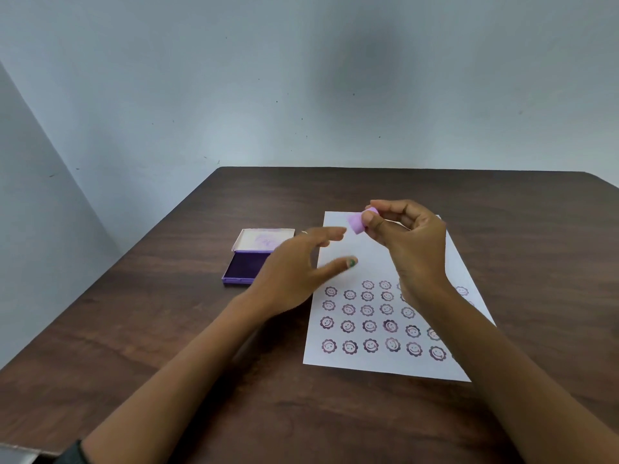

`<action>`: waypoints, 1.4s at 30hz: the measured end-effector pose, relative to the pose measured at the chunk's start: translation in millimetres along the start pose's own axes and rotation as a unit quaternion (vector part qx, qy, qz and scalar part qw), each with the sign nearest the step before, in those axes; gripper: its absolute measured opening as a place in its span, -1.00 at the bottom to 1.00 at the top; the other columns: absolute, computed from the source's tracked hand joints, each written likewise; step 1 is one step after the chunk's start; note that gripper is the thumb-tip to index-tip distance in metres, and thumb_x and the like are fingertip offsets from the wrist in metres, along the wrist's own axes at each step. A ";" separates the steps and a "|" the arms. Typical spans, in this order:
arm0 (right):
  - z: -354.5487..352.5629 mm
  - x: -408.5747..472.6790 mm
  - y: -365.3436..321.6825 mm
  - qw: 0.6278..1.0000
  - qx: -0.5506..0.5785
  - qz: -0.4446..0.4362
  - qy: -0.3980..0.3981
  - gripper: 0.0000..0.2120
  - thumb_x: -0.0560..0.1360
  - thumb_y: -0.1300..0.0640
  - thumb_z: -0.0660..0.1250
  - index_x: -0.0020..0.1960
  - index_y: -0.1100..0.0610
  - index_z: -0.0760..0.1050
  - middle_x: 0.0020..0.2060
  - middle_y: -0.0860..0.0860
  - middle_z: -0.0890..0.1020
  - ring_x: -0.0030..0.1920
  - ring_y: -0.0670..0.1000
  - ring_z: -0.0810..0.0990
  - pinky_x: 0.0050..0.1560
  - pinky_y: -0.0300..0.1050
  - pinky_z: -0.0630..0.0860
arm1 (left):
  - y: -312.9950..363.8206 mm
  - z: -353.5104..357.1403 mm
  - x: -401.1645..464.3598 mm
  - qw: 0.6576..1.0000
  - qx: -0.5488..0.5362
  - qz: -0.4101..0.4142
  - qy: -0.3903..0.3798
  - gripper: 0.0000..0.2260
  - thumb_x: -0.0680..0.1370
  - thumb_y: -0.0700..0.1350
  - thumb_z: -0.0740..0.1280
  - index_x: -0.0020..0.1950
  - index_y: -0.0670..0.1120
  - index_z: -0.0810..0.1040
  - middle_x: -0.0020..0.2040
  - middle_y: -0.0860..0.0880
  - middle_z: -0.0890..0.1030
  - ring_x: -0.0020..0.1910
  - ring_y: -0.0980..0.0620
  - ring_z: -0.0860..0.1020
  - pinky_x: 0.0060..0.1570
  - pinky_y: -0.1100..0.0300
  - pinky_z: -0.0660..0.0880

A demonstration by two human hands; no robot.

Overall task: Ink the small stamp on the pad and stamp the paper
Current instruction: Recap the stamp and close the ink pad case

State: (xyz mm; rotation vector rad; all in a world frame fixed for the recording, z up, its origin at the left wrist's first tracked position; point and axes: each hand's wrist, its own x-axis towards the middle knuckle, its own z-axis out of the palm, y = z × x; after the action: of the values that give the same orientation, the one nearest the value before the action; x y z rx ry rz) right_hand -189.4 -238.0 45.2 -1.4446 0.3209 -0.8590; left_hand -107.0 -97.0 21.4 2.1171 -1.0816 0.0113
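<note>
My right hand [407, 239] pinches a small light-purple stamp [356, 222] between thumb and fingers, held in the air above the upper part of the white paper [348, 272]. The paper lies on the dark wooden table [187, 329] and carries several rows of purple smiling-flower prints on its lower half. My left hand [298, 266] hovers open with fingers spread, blurred, between the paper's left edge and the ink pad. The purple ink pad [246, 266] sits open to the left of the paper, its lid [264, 240] folded back; my left hand covers its right side.
Pale walls stand behind the table and to its left. The table's far edge runs just beyond the paper. A dark wristband [72, 453] shows on my left wrist at the bottom left.
</note>
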 end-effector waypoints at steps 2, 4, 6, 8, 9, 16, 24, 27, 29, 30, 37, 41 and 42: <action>-4.9 3.9 0.3 1.000 0.013 0.012 0.021 -0.83 0.35 0.24 0.46 -0.06 0.17 0.59 -0.18 0.08 0.70 -0.11 0.04 0.68 -0.03 -0.10 0.62 | -0.3 0.9 -4.3 0.992 0.083 -0.002 -0.090 -0.24 0.34 0.43 0.16 0.46 0.12 0.23 0.46 0.07 0.34 0.37 0.07 0.33 0.36 0.04 0.23; -8.8 7.4 1.9 0.999 0.011 0.023 0.038 -0.82 0.35 0.24 0.46 -0.05 0.17 0.59 -0.13 0.14 0.69 -0.08 0.08 0.67 0.03 -0.01 0.61 | -0.7 5.1 -7.3 0.973 0.160 0.015 -0.168 -0.14 0.35 0.47 0.09 0.53 0.06 0.04 0.55 0.05 0.12 0.51 0.06 0.08 0.44 0.03 -0.19; -11.3 9.7 3.3 0.998 0.000 0.028 0.049 -0.80 0.34 0.22 0.47 -0.04 0.17 0.58 -0.12 0.13 0.68 -0.07 0.08 0.67 0.05 0.02 0.61 | -0.3 10.1 -9.4 0.955 0.206 0.021 -0.213 -0.14 0.38 0.47 0.05 0.54 0.04 -0.07 0.57 0.05 -0.04 0.53 0.08 -0.11 0.35 0.09 -0.43; -13.1 11.3 3.9 0.998 -0.005 0.029 0.054 -0.80 0.34 0.21 0.47 -0.05 0.16 0.59 -0.13 0.12 0.68 -0.08 0.07 0.68 0.04 0.00 0.61 | 2.1 14.5 -10.9 0.951 0.217 0.022 -0.220 -0.16 0.41 0.45 0.04 0.55 0.03 -0.10 0.57 0.04 -0.08 0.53 0.09 -0.15 0.32 0.09 -0.49; -13.7 12.0 4.3 0.998 -0.004 0.029 0.055 -0.81 0.34 0.21 0.48 -0.06 0.15 0.59 -0.13 0.11 0.69 -0.09 0.06 0.68 0.03 -0.02 0.61 | 4.7 16.6 -12.3 0.950 0.223 0.027 -0.215 -0.16 0.42 0.45 0.03 0.55 0.02 -0.10 0.57 0.04 -0.07 0.53 0.08 -0.15 0.32 0.08 -0.50; -15.1 14.3 8.9 0.998 -0.044 0.005 0.055 -0.84 0.35 0.19 0.47 -0.08 0.10 0.58 -0.14 0.07 0.69 -0.10 0.03 0.68 -0.05 -0.13 0.62 | 27.0 42.5 -22.9 0.949 0.252 0.074 -0.172 -0.17 0.42 0.48 -0.04 0.54 0.03 -0.05 0.57 0.01 -0.01 0.54 0.05 -0.10 0.34 0.05 -0.50; -15.3 14.6 12.9 0.996 -0.066 -0.012 0.051 -0.85 0.34 0.19 0.47 -0.13 0.02 0.58 -0.21 -0.05 0.68 -0.14 -0.03 0.68 -0.12 -0.24 0.62 | 28.1 36.6 -19.0 0.965 0.210 0.074 -0.140 -0.26 0.46 0.42 0.03 0.53 0.06 0.04 0.56 0.02 0.08 0.53 0.07 0.00 0.44 0.00 -0.37; -14.6 13.0 15.1 0.993 -0.101 -0.024 0.056 -0.83 0.35 0.18 0.47 -0.08 0.08 0.59 -0.18 0.00 0.69 -0.16 -0.07 0.67 -0.06 -0.16 0.61 | 17.8 12.4 -9.3 0.976 0.188 0.080 -0.078 -0.34 0.49 0.34 0.13 0.50 0.05 0.19 0.52 0.02 0.22 0.49 0.08 0.13 0.48 0.00 -0.23; -12.5 9.9 16.7 0.987 -0.143 -0.044 0.052 -0.81 0.35 0.15 0.48 -0.05 0.10 0.59 -0.16 -0.01 0.68 -0.18 -0.13 0.64 -0.10 -0.24 0.57 | 4.0 -6.3 -4.7 0.984 0.165 0.063 -0.040 -0.43 0.50 0.27 0.19 0.45 0.05 0.29 0.47 0.02 0.33 0.44 0.07 0.23 0.47 0.00 -0.15; -11.0 7.7 17.6 0.984 -0.164 -0.055 0.045 -0.80 0.35 0.14 0.48 -0.04 0.10 0.59 -0.16 -0.01 0.67 -0.18 -0.15 0.63 -0.14 -0.31 0.53 | -4.1 -14.6 -3.5 0.988 0.146 0.048 -0.023 -0.46 0.51 0.25 0.22 0.43 0.05 0.33 0.44 0.03 0.36 0.42 0.05 0.26 0.47 0.00 -0.11; 3.1 -4.5 23.9 0.957 -0.260 -0.107 -0.064 -0.82 0.36 0.18 0.46 -0.06 0.17 0.59 -0.18 -0.04 0.61 -0.25 -0.19 0.55 -0.26 -0.64 0.39 | -56.5 -56.5 1.7 0.993 0.080 -0.075 0.043 -0.50 0.50 0.21 0.27 0.38 0.04 0.40 0.40 -0.03 0.40 0.37 -0.02 0.30 0.37 0.06 0.23; 15.2 -8.7 25.7 0.938 -0.291 -0.131 -0.137 -0.85 0.39 0.22 0.43 -0.05 0.19 0.59 -0.19 -0.04 0.61 -0.26 -0.20 0.55 -0.22 -0.64 0.37 | -74.7 -67.1 1.1 0.975 0.139 -0.171 0.001 -0.35 0.49 0.31 0.19 0.47 0.00 0.24 0.49 -0.11 0.28 0.46 -0.12 0.20 0.44 -0.06 0.10; 18.0 -9.3 25.8 0.934 -0.296 -0.136 -0.149 -0.85 0.40 0.23 0.41 -0.03 0.18 0.58 -0.20 -0.05 0.60 -0.27 -0.22 0.55 -0.21 -0.65 0.37 | -76.2 -68.4 0.0 0.970 0.151 -0.190 -0.025 -0.31 0.47 0.35 0.15 0.49 0.01 0.18 0.51 -0.10 0.22 0.48 -0.12 0.16 0.46 -0.12 0.05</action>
State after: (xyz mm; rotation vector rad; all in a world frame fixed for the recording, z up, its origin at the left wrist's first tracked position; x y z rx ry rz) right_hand -175.4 -221.1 20.8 -2.1937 0.1531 -0.7769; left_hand -32.5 -26.7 24.2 2.5847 -0.7197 -0.0651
